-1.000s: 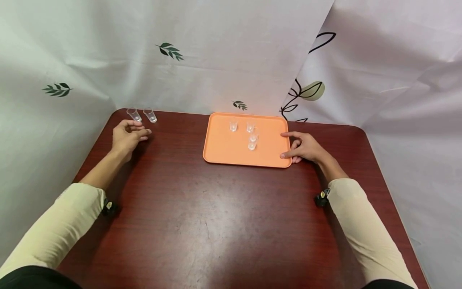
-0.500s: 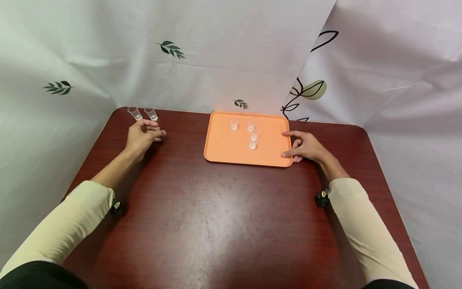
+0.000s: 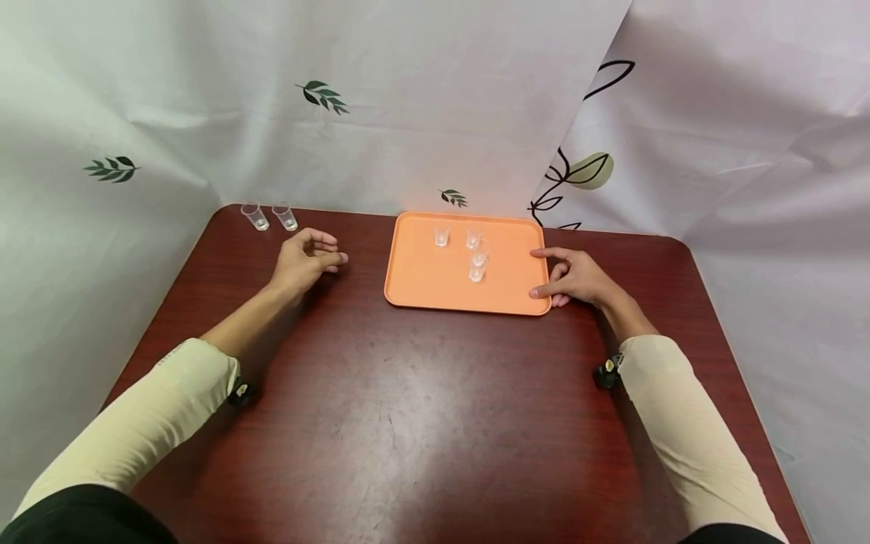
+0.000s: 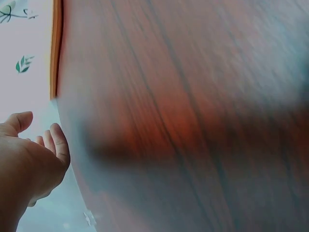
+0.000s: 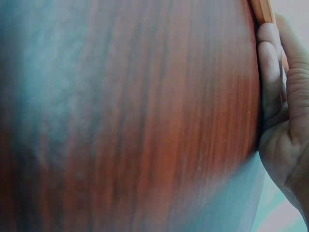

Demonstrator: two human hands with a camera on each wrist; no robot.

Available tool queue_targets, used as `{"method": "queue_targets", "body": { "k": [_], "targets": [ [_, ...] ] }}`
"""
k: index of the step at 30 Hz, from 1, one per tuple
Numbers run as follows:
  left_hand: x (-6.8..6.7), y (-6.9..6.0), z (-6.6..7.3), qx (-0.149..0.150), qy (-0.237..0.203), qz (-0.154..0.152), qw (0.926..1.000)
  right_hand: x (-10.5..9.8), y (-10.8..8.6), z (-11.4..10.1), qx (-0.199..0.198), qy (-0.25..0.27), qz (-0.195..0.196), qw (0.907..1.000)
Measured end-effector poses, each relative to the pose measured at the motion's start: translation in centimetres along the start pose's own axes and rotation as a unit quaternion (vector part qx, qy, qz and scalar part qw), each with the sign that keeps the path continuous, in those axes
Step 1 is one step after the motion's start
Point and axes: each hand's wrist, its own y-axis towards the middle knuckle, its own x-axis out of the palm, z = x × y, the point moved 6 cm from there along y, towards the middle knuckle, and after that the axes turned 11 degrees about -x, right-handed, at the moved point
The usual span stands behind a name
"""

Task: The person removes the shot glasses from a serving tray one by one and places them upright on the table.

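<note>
Four clear cups (image 3: 442,237) sit on the orange tray (image 3: 413,279), which lies flat at the far side of the dark wood table (image 3: 408,423), right of centre. One is toward the tray's left, another beside it in the back row, the other two in front of that; those last three overlap from the head camera, so can't tell if they touch. Two more clear cups (image 3: 285,217) stand side by side at the far left corner of the table, near its back edge. Left hand (image 3: 304,262) is empty, fingers loosely bent, thumb apart from them; it's between the corner cups and the tray, touching neither. Left wrist view shows the same gap, nothing in it. Right hand (image 3: 573,276) has the tray by its right edge: thumb and index over the rim, remaining fingers curled at the outside. Right wrist view has those fingertips up against the tray's side; exact contact underneath is hidden. Both arms wear pale sleeves (image 3: 700,431) with a small black device (image 3: 607,372) at each cuff. White sheeting (image 3: 408,128) with leaf prints (image 3: 322,96) hangs behind the table.
</note>
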Motion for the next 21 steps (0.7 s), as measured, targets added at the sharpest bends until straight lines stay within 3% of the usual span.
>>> {"method": "queue_targets", "body": {
  "k": [21],
  "targets": [
    [5.3, 0.4, 1.7, 0.012, -0.015, -0.049, 0.9986, 0.1, 0.2, -0.1, -0.005, -0.007, -0.008, 0.9999]
  ]
}}
